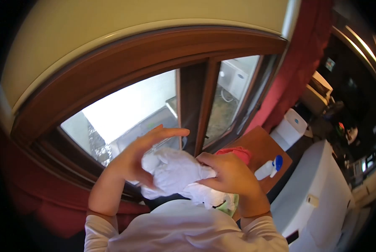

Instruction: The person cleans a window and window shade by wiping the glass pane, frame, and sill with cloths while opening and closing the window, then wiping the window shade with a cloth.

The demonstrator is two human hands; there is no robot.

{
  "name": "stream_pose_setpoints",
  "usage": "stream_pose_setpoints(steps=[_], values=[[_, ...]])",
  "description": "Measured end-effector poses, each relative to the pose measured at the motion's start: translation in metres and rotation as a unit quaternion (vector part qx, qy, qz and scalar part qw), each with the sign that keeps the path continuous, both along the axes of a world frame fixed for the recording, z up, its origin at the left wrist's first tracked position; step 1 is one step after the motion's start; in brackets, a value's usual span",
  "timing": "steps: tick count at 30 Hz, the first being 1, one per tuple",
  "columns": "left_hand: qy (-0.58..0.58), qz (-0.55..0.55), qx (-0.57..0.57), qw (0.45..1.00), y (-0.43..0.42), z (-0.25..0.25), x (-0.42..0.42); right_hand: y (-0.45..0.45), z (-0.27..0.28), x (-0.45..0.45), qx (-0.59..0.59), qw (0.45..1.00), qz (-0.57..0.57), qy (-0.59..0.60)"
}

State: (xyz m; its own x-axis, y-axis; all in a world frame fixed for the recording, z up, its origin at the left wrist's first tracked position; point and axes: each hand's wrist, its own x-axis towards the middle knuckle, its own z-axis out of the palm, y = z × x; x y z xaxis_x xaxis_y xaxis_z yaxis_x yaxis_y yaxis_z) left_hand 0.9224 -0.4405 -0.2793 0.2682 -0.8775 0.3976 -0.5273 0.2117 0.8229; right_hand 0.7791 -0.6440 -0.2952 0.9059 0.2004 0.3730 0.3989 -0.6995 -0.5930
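A crumpled white cloth (173,170) is bunched up in front of my chest. My right hand (232,172) pinches its right side between thumb and fingers. My left hand (137,157) is spread at the cloth's left side, thumb low and fingers stretched out above it; whether it touches the cloth I cannot tell. A light green patch (227,204) with a dark mark shows below my right wrist; I cannot make out whether it belongs to the cloth.
A brown wooden table (261,145) stands to the right, bearing a red cloth (238,152) and a white spray bottle with a blue top (267,169). Ahead is a wood-framed sliding window (192,96). Red curtains (286,71) hang beside it. A white appliance (311,189) stands at right.
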Motion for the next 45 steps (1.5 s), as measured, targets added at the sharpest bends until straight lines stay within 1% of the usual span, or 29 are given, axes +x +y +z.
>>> stream_pose_setpoints(steps=[2, 3, 6, 7, 10, 11, 13, 14, 15, 16, 17, 18, 19, 20, 22, 23, 26, 27, 28, 30, 31, 33, 34, 36, 37, 40, 42, 43, 45], values=[[-0.125, 0.012, 0.100, 0.987, -0.019, 0.016, -0.024, -0.001, 0.018, -0.014, -0.022, 0.999, -0.022, 0.022], [-0.197, -0.022, 0.064, 0.978, -0.026, 0.010, -0.025, -0.002, 0.027, -0.022, -0.012, 0.999, -0.025, 0.031], [-0.133, -0.022, 0.032, 0.990, -0.037, 0.021, -0.029, -0.012, 0.033, -0.050, 0.040, 0.995, -0.093, 0.028], [-0.053, 0.000, 0.033, 0.998, -0.041, 0.031, -0.036, -0.020, 0.032, -0.062, 0.073, 0.991, -0.093, 0.056], [-0.026, -0.101, 0.018, 0.994, -0.052, 0.049, -0.039, -0.046, 0.015, -0.086, -0.001, 0.991, -0.089, -0.105], [-0.030, -0.116, 0.047, 0.992, -0.052, 0.061, -0.042, -0.045, 0.022, -0.097, 0.008, 0.987, -0.113, -0.114], [0.068, -0.189, 0.033, 0.979, -0.055, 0.071, -0.048, -0.023, 0.033, -0.132, 0.035, 0.951, -0.254, -0.173], [0.118, -0.223, 0.027, 0.967, -0.059, 0.073, -0.053, -0.020, 0.024, -0.150, 0.103, 0.932, -0.267, -0.221], [0.179, -0.325, -0.013, 0.929, -0.068, 0.070, -0.059, -0.016, 0.014, -0.167, 0.166, 0.908, -0.273, -0.272], [0.210, -0.429, -0.047, 0.877, -0.082, 0.067, -0.065, -0.020, 0.014, -0.178, 0.222, 0.909, -0.195, -0.295], [0.241, -0.534, -0.064, 0.808, -0.096, 0.064, -0.072, -0.023, 0.014, -0.189, 0.276, 0.903, -0.113, -0.310], [0.267, -0.613, -0.091, 0.738, -0.107, 0.056, -0.084, -0.023, 0.040, -0.197, 0.269, 0.923, -0.005, -0.276], [0.289, -0.691, -0.104, 0.655, -0.118, 0.049, -0.095, -0.023, 0.066, -0.202, 0.258, 0.930, 0.105, -0.240], [0.331, -0.738, -0.131, 0.573, -0.118, 0.032, -0.118, -0.021, 0.079, -0.205, 0.242, 0.925, 0.212, -0.203], [0.412, -0.779, -0.121, 0.456, -0.113, 0.017, -0.141, -0.010, 0.079, -0.199, 0.193, 0.914, 0.222, -0.280], [0.453, -0.778, -0.083, 0.427, -0.108, 0.018, -0.147, -0.004, 0.077, -0.198, 0.167, 0.906, 0.225, -0.317], [0.434, -0.792, -0.104, 0.416, -0.127, 0.010, -0.171, 0.008, 0.043, -0.242, 0.212, 0.880, 0.073, -0.419], [0.430, -0.762, -0.052, 0.481, -0.121, 0.015, -0.160, 0.011, 0.035, -0.250, 0.193, 0.876, 0.005, -0.442], [0.416, -0.768, 0.052, 0.484, -0.123, 0.024, -0.154, 0.010, 0.025, -0.257, 0.188, 0.869, -0.034, -0.456], [0.394, -0.740, 0.267, 0.476, -0.125, 0.043, -0.142, 0.005, 0.004, -0.268, 0.180, 0.851, -0.107, -0.482], [0.459, -0.733, 0.256, 0.432, -0.118, 0.034, -0.142, 0.005, -0.002, -0.274, 0.174, 0.853, -0.149, -0.468], [0.521, -0.704, 0.268, 0.402, -0.113, 0.032, -0.142, 0.007, -0.009, -0.285, 0.162, 0.854, -0.231, -0.437], [0.519, -0.686, 0.292, 0.419, -0.111, 0.039, -0.143, 0.008, -0.011, -0.288, 0.169, 0.843, -0.250, -0.446], [0.485, -0.682, 0.280, 0.470, -0.115, 0.048, -0.142, 0.009, -0.014, -0.292, 0.188, 0.818, -0.288, -0.462], [0.451, -0.696, 0.244, 0.503, -0.118, 0.051, -0.140, 0.009, -0.014, -0.293, 0.199, 0.813, -0.289, -0.465], [0.339, -0.713, 0.126, 0.601, -0.124, 0.060, -0.133, -0.003, -0.016, -0.293, 0.178, 0.814, -0.278, -0.479], [0.325, -0.696, 0.085, 0.635, -0.121, 0.055, -0.125, -0.011, -0.015, -0.285, 0.176, 0.817, -0.279, -0.473], [0.353, -0.680, 0.083, 0.638, -0.117, 0.043, -0.122, -0.016, -0.014, -0.280, 0.177, 0.820, -0.276, -0.469], [0.428, -0.618, -0.133, 0.646, -0.105, 0.028, -0.138, -0.023, -0.011, -0.268, 0.178, 0.820, -0.284, -0.464]])
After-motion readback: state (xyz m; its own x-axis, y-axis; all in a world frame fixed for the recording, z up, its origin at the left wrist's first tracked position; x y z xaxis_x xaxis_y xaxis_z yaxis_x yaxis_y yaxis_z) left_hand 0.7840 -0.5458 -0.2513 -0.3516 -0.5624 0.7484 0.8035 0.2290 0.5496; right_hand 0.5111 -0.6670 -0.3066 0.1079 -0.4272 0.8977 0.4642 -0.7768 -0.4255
